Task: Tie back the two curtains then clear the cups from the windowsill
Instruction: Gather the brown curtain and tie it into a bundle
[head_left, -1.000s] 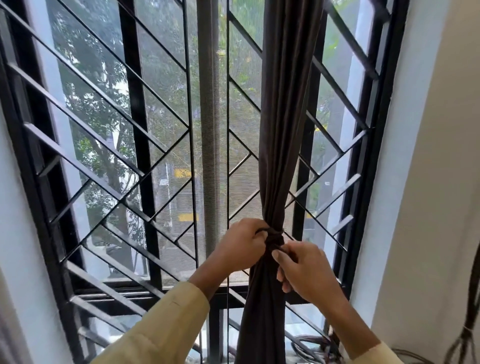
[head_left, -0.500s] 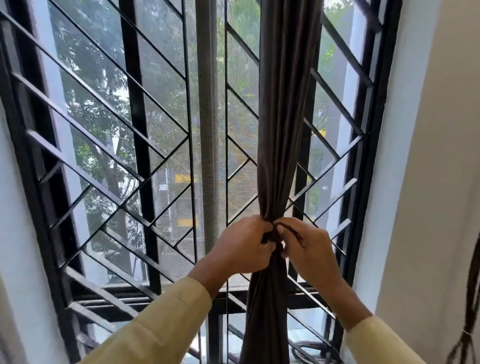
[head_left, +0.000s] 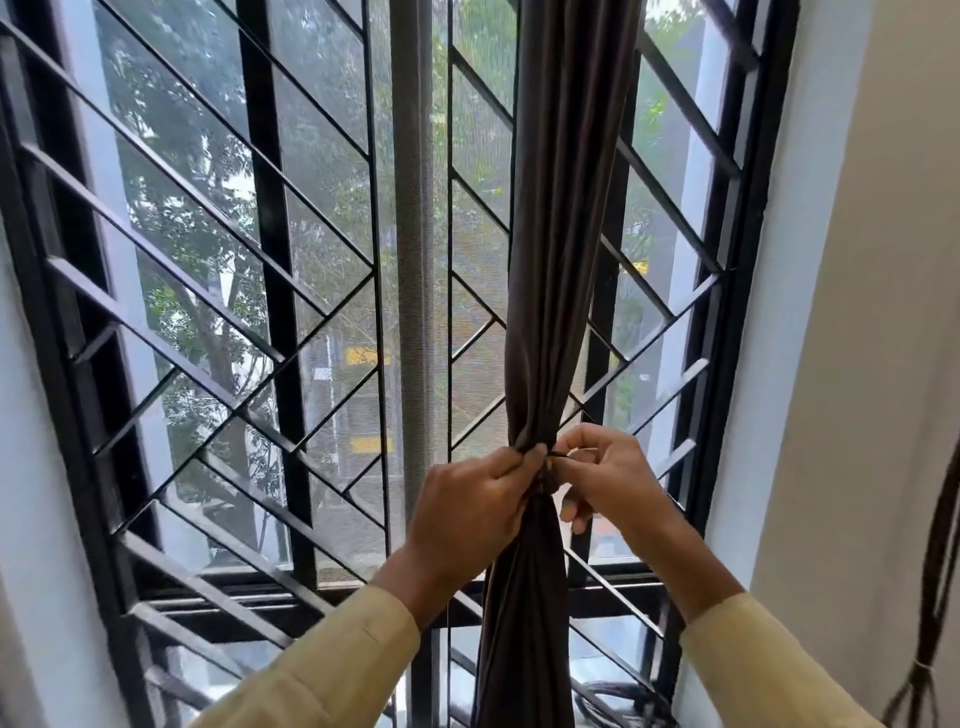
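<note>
A dark brown curtain (head_left: 561, 234) hangs gathered into a narrow bunch in front of the window's right half. A thin dark tie (head_left: 545, 480) cinches it at waist height. My left hand (head_left: 467, 512) grips the bunch at the tie from the left, fingers curled against the cloth. My right hand (head_left: 608, 480) pinches an end of the tie just right of the bunch, thumb and forefinger together. No second curtain, cup or windowsill shows in this view.
The window has a black metal grille (head_left: 270, 291) with diagonal bars and a mesh screen behind it. A white wall (head_left: 841, 312) rises on the right, with dark cords (head_left: 930, 597) hanging at the far right edge. Tangled cables (head_left: 618, 699) lie low behind the curtain.
My right hand rose from below the tie to level with it and now pinches the tie's end. My left hand stayed gripping the bunch. The view drifted slightly.
</note>
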